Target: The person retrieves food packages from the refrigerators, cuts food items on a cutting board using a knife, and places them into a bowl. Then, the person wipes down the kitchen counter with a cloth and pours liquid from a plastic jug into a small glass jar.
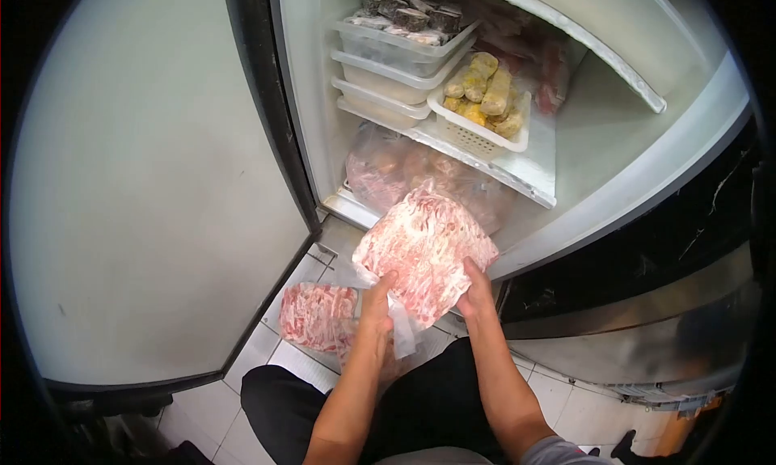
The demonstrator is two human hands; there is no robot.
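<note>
The left hand [378, 305] and right hand [475, 291] grip opposite edges of a flat bag of pink-and-white meat [427, 251], thumbs on its upper face. The bag is held above the floor [196, 408], in front of the refrigerator [533, 170]. A second bag of meat [318, 315] lies low, to the near left. Beyond the held bag, clear bags [380, 166] fill the lower compartment; their contents appear to be meat, though the plastic obscures them. On the shelf [540, 162] above, stacked containers [404, 57] stand left of a white basket [477, 135] with yellowish rolls [495, 91].
</note>
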